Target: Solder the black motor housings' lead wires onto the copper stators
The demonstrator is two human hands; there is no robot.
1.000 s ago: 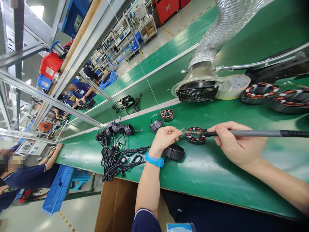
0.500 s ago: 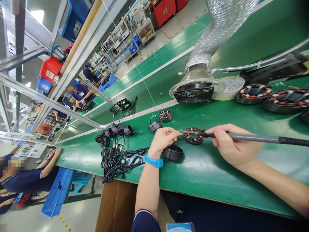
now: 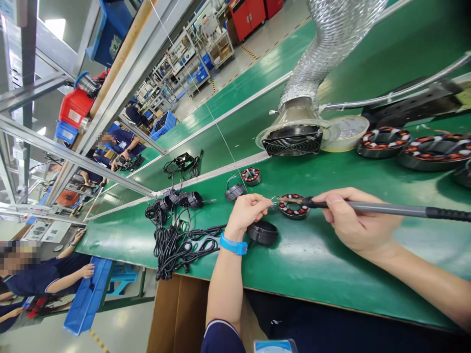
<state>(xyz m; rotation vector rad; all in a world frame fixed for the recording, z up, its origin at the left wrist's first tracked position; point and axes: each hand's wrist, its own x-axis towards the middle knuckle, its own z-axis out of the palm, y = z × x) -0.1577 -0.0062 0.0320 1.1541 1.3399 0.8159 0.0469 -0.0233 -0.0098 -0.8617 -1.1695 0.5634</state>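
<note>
Well, in the head view the two hands were apart above a green workbench, and neither touched the other. The left hand, with a blue wristband on its wrist, had its fingertips pinched on a thin wire. The right hand gripped a grey soldering iron like a pen, with its tip reaching over a copper-wound stator ring toward the wire. The ring lay flat on the bench between the hands, just below the iron. A black round cup sat just beside the left hand, and a smaller stator and a second black cup lay farther up the bench. To the left were a row of black cups and a tangle of black cable. Up the bench to the right stood a grilled fan on silver ducting, a white tub, and larger stators. A co-worker's arm showed at the lower left, past the bench.
</note>
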